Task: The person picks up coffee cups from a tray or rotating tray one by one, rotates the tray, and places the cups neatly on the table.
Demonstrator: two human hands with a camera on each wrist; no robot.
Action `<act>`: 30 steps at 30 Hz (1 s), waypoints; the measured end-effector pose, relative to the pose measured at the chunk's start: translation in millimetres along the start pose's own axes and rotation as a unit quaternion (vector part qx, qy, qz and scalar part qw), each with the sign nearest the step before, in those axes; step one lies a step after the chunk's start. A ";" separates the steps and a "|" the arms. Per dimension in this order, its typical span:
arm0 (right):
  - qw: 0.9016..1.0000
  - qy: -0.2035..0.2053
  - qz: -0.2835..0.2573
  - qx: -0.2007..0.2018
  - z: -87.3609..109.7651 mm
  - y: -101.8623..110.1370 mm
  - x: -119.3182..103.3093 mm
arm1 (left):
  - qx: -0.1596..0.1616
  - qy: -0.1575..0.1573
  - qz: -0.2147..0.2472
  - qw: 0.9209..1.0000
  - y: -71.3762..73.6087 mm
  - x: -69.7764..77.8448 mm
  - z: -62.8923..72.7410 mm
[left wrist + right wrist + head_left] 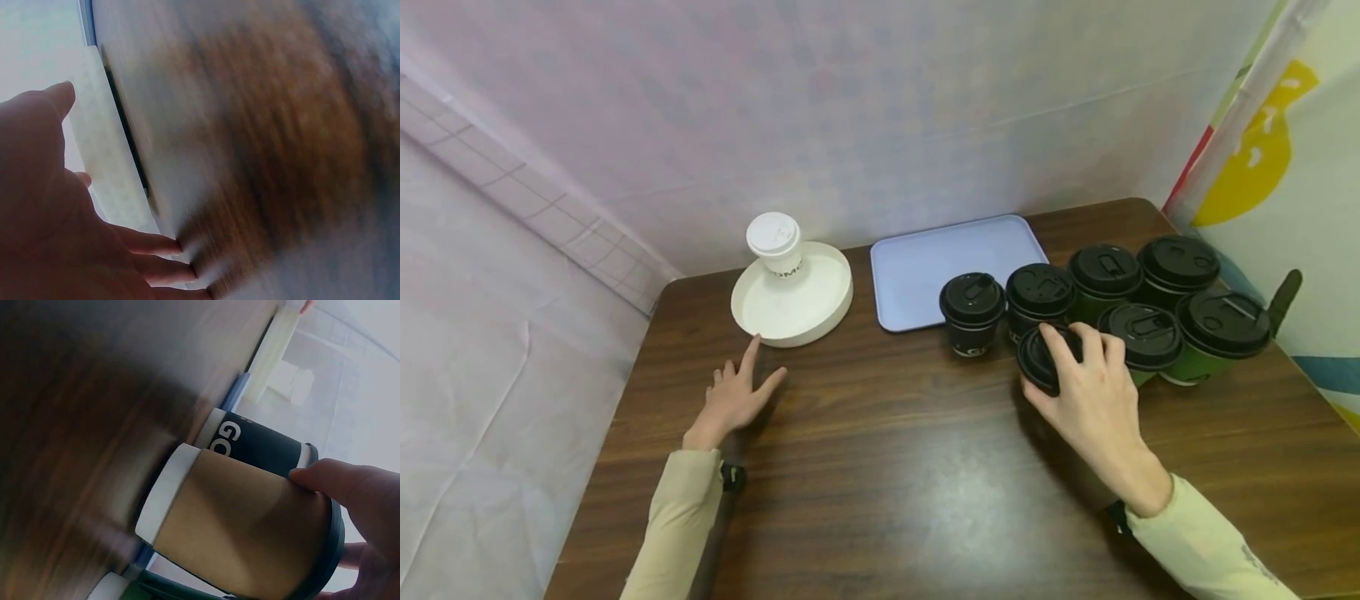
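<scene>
My right hand [1093,400] grips a paper coffee cup with a black lid [1036,360] from above, fingers and thumb round its upper part. In the right wrist view the brown wall of that cup [240,522] shows, with a white band at its base; whether it touches the table cannot be told. Beside it stands a black cup [265,445] with white letters. My left hand [730,402] is spread low at the front of a round white tray [793,312], index fingertip at its rim. A white lidded cup [775,242] stands on that tray's back left.
A light blue rectangular tray [940,258] lies at the back middle. Several black-lidded cups crowd the right side, among them a dark cup [972,312] and a green cup [1206,358]. A dark, rounded strip [1285,300] sticks up beyond them. Fabric walls [850,125] border the wooden table.
</scene>
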State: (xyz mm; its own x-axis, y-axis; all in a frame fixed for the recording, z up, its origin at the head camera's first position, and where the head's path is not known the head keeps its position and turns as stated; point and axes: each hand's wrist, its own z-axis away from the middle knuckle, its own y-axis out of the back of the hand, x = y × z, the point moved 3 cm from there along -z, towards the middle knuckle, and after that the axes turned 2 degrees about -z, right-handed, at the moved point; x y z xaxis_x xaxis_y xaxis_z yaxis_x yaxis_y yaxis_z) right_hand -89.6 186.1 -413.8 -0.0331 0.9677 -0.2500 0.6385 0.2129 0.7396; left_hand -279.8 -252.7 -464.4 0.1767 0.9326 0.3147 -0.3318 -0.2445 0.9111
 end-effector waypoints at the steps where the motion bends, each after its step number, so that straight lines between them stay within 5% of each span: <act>1: 1.000 0.002 0.002 0.002 0.5 -0.5 -0.1 | 0.000 0.000 0.001 1.000 -0.3 -0.3 0.2; 11: 0.997 0.036 0.040 0.048 4.6 -2.9 -2.6 | 0.002 -0.003 0.012 1.000 -1.0 -1.8 -0.3; 19: 0.997 0.040 0.045 0.041 9.3 -0.2 0.3 | 0.007 -0.001 0.026 1.000 -3.5 0.7 5.6; 30: 0.999 0.002 0.024 -0.025 10.5 41.5 25.7 | 0.012 -0.038 0.043 0.998 -4.8 41.3 11.9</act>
State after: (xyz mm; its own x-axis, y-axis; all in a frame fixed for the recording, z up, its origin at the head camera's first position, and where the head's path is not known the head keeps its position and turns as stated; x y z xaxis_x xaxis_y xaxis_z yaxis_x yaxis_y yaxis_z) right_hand -55.9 218.4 -396.2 -0.0063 0.9776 -0.2104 0.6009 0.1718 0.7806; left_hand -259.8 -216.1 -452.6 0.2183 0.8858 0.4095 -0.3260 -0.3293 0.8861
